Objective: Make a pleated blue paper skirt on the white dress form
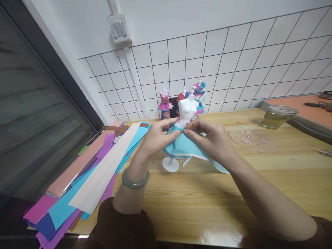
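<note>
A small white mannequin point(188, 108) on a round white base point(170, 164) stands tilted on the wooden table. Around its waist hangs a light blue skirt point(181, 148) with a white lower edge, its tail spreading to the right. My left hand point(160, 135) pinches the skirt's gathered waist from the left, with the thumb at the front. From the right, my right hand point(209, 135) pinches the same waist, thumb and forefinger close to the left thumb. The waist's back side is hidden.
Several coloured paper strips point(106, 169) lie in a pile at the left. Behind stand small dressed mannequins point(164, 101). At the right are a clear plate point(249, 141) with tiny shiny pieces, a glass cup point(277, 117) of yellowish liquid and an orange board point(306, 109).
</note>
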`<state>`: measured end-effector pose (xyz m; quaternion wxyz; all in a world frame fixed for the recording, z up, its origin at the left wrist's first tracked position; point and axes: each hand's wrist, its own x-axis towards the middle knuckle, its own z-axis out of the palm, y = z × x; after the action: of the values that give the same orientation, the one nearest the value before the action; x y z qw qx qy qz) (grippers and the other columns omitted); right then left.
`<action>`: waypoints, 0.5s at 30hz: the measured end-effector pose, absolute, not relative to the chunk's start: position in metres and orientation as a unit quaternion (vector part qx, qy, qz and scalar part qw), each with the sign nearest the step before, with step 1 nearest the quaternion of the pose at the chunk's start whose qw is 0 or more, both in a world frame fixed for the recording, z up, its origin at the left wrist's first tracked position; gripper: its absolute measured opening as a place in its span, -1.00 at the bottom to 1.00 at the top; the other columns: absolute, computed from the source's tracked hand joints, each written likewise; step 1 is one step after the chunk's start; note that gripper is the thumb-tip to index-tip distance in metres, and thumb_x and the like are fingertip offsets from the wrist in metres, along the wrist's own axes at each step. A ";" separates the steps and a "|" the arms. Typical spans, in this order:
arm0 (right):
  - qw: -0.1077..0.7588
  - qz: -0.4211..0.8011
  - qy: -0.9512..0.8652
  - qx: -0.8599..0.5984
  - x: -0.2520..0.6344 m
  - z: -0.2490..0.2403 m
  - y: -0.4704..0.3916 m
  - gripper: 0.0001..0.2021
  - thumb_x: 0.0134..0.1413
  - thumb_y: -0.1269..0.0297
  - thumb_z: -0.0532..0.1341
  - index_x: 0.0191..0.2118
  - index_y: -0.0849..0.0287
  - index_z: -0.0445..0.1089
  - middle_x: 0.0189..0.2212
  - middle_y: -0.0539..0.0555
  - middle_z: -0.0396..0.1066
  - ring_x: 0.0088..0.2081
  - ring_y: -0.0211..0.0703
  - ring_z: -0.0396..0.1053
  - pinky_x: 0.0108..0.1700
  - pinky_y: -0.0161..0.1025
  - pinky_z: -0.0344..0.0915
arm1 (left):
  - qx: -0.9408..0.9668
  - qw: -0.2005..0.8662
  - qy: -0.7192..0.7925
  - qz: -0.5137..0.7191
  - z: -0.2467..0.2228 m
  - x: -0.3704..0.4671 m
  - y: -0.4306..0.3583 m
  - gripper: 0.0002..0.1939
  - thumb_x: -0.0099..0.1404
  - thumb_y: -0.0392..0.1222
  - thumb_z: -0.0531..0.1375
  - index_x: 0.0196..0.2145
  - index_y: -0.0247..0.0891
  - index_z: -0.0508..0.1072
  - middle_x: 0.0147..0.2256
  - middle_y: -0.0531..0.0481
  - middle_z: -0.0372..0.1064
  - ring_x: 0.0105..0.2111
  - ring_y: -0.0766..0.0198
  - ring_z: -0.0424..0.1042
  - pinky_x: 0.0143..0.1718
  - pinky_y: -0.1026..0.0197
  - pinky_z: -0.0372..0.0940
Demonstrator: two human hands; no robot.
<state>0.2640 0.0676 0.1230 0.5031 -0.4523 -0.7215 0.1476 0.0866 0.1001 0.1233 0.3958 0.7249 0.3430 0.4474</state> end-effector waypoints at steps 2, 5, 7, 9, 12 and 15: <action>0.503 0.154 -0.720 -0.453 0.264 0.123 0.067 -0.91 0.04 0.30 0.23 -0.36 0.18 0.45 -0.43 0.03 0.49 -0.41 -0.22 0.38 -0.35 -0.28 0.26 | 0.725 0.397 0.340 0.449 0.124 0.087 0.100 -0.53 0.14 -0.17 0.25 0.04 -0.15 0.41 0.05 -0.10 0.36 0.04 0.06 0.34 -0.01 0.06 0.28; 0.507 0.159 -0.715 -0.454 0.263 0.123 0.067 -0.90 0.04 0.28 0.23 -0.37 0.19 0.44 -0.43 0.04 0.48 -0.41 -0.21 0.38 -0.36 -0.27 0.26 | 0.724 0.404 0.336 0.447 0.124 0.087 0.099 -0.54 0.15 -0.17 0.25 0.03 -0.16 0.41 0.06 -0.09 0.36 0.04 0.07 0.34 -0.02 0.07 0.29; 0.510 0.162 -0.713 -0.454 0.264 0.123 0.067 -0.89 0.03 0.27 0.23 -0.37 0.19 0.44 -0.43 0.05 0.48 -0.41 -0.20 0.38 -0.37 -0.26 0.27 | 0.723 0.409 0.336 0.444 0.125 0.087 0.098 -0.54 0.14 -0.17 0.25 0.03 -0.16 0.41 0.05 -0.09 0.37 0.03 0.07 0.35 -0.03 0.07 0.30; 0.510 0.164 -0.713 -0.452 0.264 0.123 0.067 -0.89 0.04 0.27 0.22 -0.36 0.19 0.44 -0.43 0.05 0.48 -0.42 -0.20 0.37 -0.36 -0.26 0.27 | 0.722 0.412 0.336 0.442 0.125 0.087 0.098 -0.54 0.15 -0.16 0.25 0.03 -0.17 0.41 0.05 -0.10 0.37 0.02 0.07 0.36 -0.03 0.07 0.30; 0.505 0.162 -0.713 -0.459 0.264 0.124 0.066 -0.91 0.03 0.28 0.23 -0.37 0.19 0.43 -0.43 0.04 0.48 -0.43 -0.22 0.37 -0.38 -0.28 0.25 | 0.725 0.414 0.331 0.440 0.127 0.087 0.096 -0.54 0.14 -0.13 0.26 0.02 -0.18 0.42 0.05 -0.12 0.36 0.03 0.06 0.35 -0.01 0.05 0.28; 0.496 0.149 -0.716 -0.468 0.264 0.123 0.067 -0.91 0.03 0.28 0.23 -0.39 0.19 0.41 -0.44 0.03 0.47 -0.43 -0.23 0.36 -0.38 -0.29 0.24 | 0.722 0.418 0.333 0.441 0.128 0.090 0.095 -0.54 0.12 -0.11 0.28 0.00 -0.21 0.44 0.05 -0.14 0.37 0.03 0.04 0.35 -0.01 0.05 0.29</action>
<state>0.2638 0.0666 0.1232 0.4960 -0.4678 -0.7163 0.1486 0.0895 0.0952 0.1284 0.4179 0.7215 0.3326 0.4406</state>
